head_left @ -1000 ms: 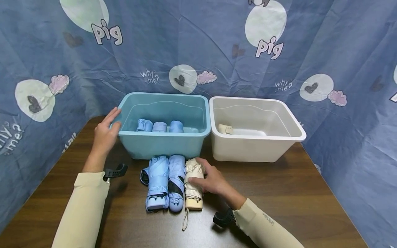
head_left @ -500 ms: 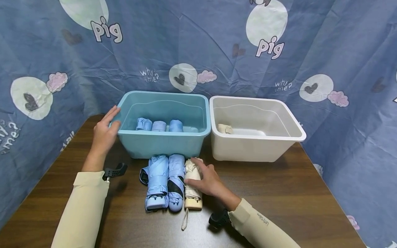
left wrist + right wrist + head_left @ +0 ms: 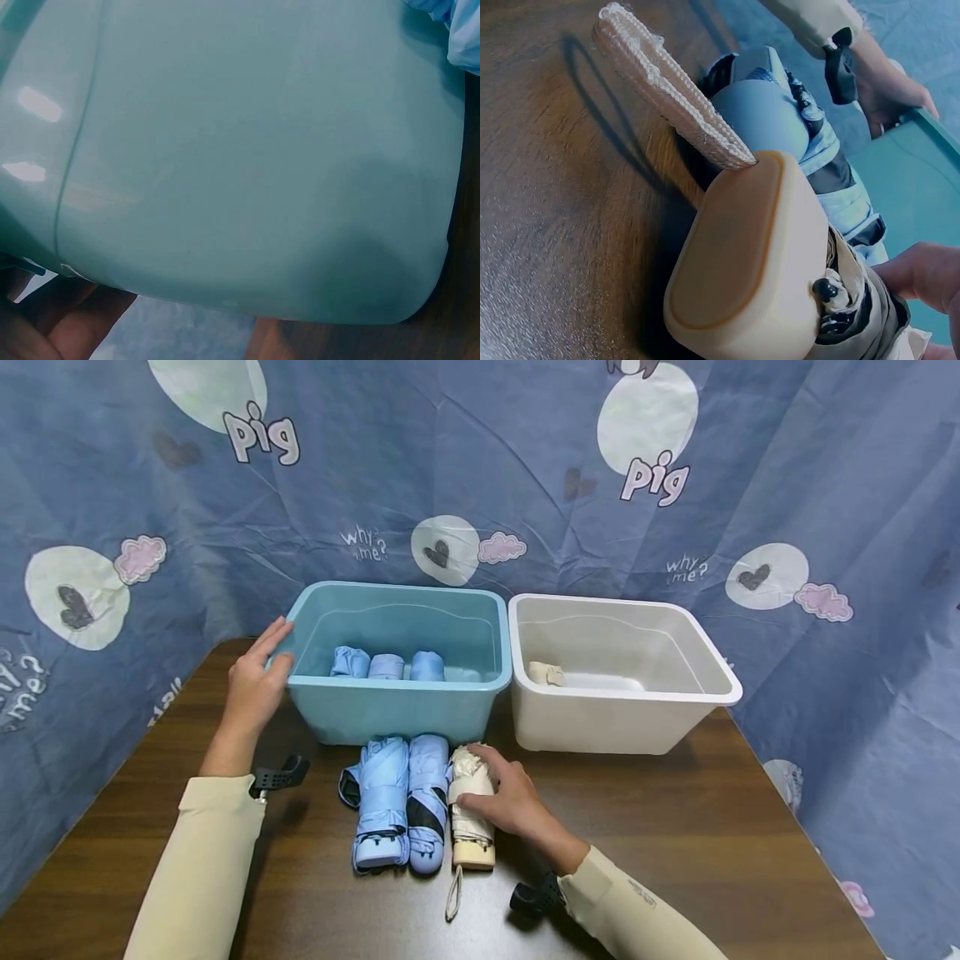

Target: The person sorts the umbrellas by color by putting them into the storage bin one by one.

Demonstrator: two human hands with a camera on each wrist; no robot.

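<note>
My left hand [image 3: 255,687] holds the left rim of a blue plastic bin [image 3: 390,714]; in the left wrist view its fingers [image 3: 79,319] show along the bin's outer edge. With thumb and fingers on either side, my right hand [image 3: 508,795] grips a folded cream umbrella [image 3: 471,810] lying on the table. That umbrella's handle [image 3: 731,247] and cord loop [image 3: 671,94] point toward the person. Directly left of it lie a folded lavender umbrella [image 3: 427,806] and a light blue umbrella [image 3: 381,806]. Part of the cream umbrella is hidden by my right hand.
Three rolled bluish bundles [image 3: 386,667] sit inside the blue bin. Beside it on the right stands a white bin [image 3: 600,722] with a cream bundle [image 3: 546,673] in it. A patterned blue cloth [image 3: 480,468] hangs behind the brown wooden table [image 3: 675,827].
My right hand shifts slightly left, then a little back to the right. The cream umbrella's handle end moves slightly right, away from the lavender one. My left hand stays on the bin.
</note>
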